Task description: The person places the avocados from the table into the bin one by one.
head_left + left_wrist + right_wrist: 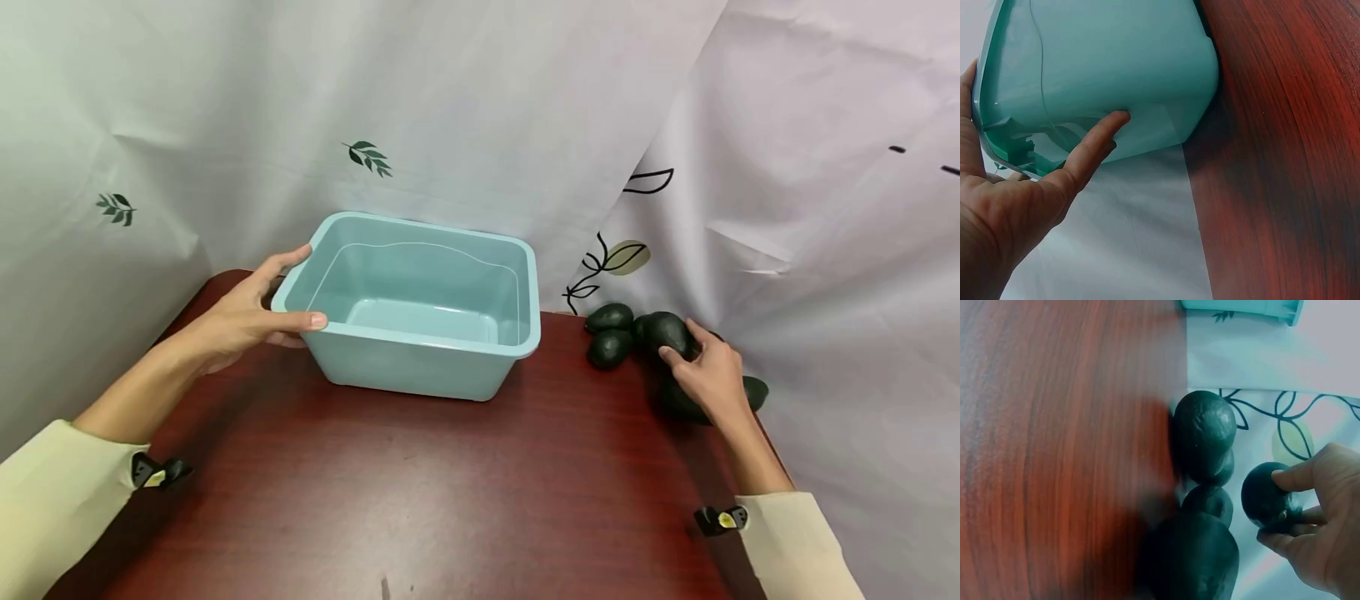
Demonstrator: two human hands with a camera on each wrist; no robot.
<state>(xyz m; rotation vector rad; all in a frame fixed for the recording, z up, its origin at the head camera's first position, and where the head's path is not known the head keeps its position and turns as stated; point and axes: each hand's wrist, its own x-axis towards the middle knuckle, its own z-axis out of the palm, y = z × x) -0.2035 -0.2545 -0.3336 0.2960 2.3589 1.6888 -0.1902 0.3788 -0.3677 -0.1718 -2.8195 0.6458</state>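
Note:
A light blue plastic tub (420,367) stands on the table, with nothing in it that I can see. My left hand (251,312) holds its left end, thumb over the near rim and other fingers at the far corner and the outer wall. In the left wrist view, the left hand (1035,181) spans the tub's end wall (1122,69). My right hand (712,371) grips a dark green avocado (666,333), which in the right wrist view is an avocado (1266,495) raised off the table. Beside it lie several more avocados (610,348), partly hidden by the hand.
The reddish-brown wooden table (450,483) has its back edge against a pale hanging cloth (465,108) with leaf prints. The avocados lie near the table's back right corner, to the right of the tub. Small dark devices (723,520) sit at both sleeve cuffs.

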